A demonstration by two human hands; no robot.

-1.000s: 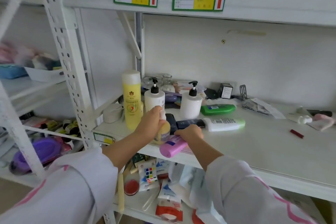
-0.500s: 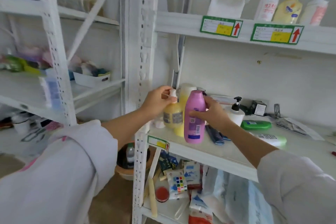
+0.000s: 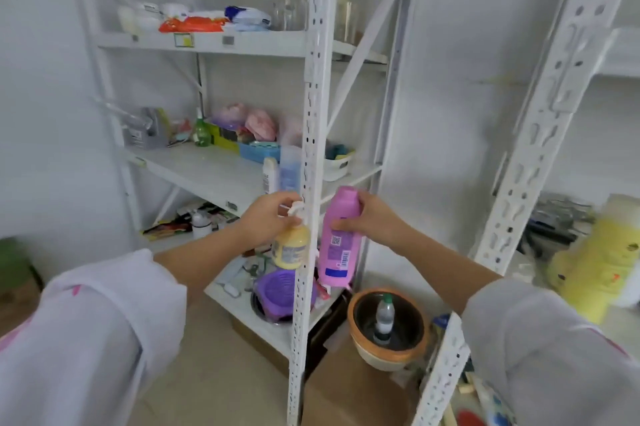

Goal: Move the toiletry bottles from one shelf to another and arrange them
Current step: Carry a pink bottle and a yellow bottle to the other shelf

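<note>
At frame centre, the left hand point(image 3: 266, 221) grasps a yellow plastic pump bottle point(image 3: 290, 249) by its pump; the right hand point(image 3: 369, 221) clasps an upright pink plastic bottle point(image 3: 337, 238). Either may strike the white steel upright point(image 3: 308, 183) between them.

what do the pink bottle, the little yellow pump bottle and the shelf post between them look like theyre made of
Pink bottle: likely plastic, opaque with a soft sheen and a printed label. Yellow pump bottle: probably plastic too, smooth and rounded with a white pump; the blur hides detail. Shelf post: looks like painted metal, white, thin and punched with rows of slots.
</note>
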